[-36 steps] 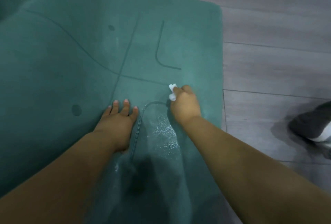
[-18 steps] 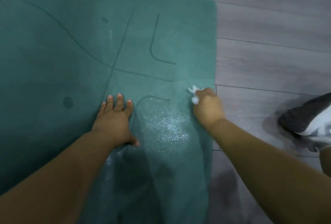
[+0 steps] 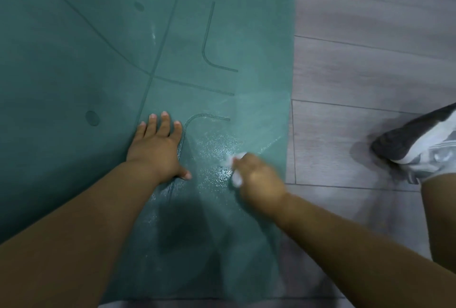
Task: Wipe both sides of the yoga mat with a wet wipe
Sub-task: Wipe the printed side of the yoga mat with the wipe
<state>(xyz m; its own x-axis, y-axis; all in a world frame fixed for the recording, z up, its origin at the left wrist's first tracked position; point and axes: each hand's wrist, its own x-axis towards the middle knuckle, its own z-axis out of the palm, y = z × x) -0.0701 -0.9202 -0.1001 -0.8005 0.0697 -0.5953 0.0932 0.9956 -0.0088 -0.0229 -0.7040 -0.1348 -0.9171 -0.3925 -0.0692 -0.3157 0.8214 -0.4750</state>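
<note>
A teal yoga mat with dark alignment lines lies flat on the floor and fills most of the view. My left hand presses flat on the mat, fingers straight and spread. My right hand, blurred by motion, grips a crumpled white wet wipe and holds it against the mat near its right edge. A shiny wet patch covers the mat between my two hands.
Grey wood-plank floor borders the mat on the right and along the near edge. A grey and white shoe on a foot sits at the right, with a bare leg beside it.
My right hand has swept the wipe from the mat's right edge back toward me and leftward. The left hand has stayed pressed in place. The wet patch has widened.
</note>
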